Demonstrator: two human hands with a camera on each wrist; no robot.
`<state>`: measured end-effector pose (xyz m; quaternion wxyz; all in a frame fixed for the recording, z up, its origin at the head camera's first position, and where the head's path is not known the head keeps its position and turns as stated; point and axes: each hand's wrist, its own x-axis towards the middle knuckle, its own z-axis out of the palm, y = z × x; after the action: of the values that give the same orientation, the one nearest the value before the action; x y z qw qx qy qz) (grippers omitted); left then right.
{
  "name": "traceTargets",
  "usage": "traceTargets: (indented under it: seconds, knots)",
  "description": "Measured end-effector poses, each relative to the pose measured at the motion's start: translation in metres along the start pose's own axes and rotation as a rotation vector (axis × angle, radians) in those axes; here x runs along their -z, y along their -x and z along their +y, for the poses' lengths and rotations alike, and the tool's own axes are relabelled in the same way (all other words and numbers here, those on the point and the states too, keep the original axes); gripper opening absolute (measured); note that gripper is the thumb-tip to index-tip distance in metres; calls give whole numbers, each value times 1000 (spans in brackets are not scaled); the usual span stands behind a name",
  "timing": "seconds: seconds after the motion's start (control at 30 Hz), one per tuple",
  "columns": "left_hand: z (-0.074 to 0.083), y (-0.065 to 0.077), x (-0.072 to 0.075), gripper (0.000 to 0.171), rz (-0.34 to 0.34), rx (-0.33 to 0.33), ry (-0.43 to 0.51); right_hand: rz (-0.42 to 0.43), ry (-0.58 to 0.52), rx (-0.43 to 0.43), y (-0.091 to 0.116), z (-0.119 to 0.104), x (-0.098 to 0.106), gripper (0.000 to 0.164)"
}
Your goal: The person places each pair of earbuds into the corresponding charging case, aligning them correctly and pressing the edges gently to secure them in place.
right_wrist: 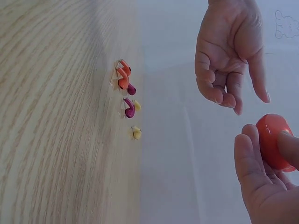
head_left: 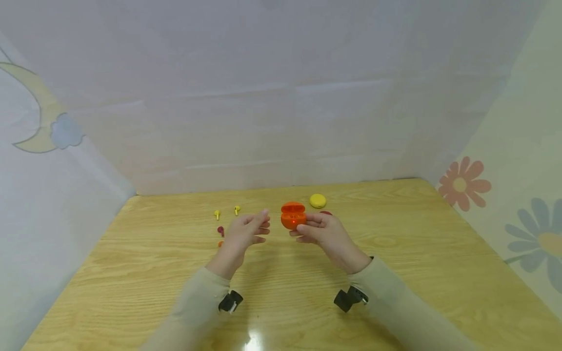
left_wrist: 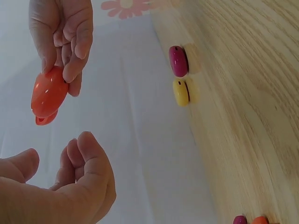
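Note:
My right hand point(head_left: 327, 234) holds an orange earbud charging case point(head_left: 292, 219) above the table, thumb at the front and fingers behind. The case's lid stands raised, and a small red light glows on its front. To the left of the case, my left hand point(head_left: 246, 236) is in the air with loosely bent fingers and nothing in them. A gap separates its fingertips from the case in the left wrist view. Two orange earbuds point(right_wrist: 122, 79) lie on the table, mostly hidden by the left hand in the head view.
Two yellow earbuds point(head_left: 237, 209) and two magenta earbuds point(right_wrist: 129, 108) lie on the left side of the wooden table point(head_left: 153, 263). Farther right sit a closed yellow case point(head_left: 318, 200) and a magenta case point(left_wrist: 178, 61), the latter partly behind my right hand. A pale cloth wall point(head_left: 272, 122) borders the back.

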<state>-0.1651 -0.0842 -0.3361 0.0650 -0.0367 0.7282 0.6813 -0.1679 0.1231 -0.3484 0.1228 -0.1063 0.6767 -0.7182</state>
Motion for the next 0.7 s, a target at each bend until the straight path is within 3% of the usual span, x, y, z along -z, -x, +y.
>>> traceTargets:
  seconds: [0.7]
  knots:
    - [-6, 13, 28, 37, 22, 3, -60, -17, -10, -15, 4, -3, 1, 40]
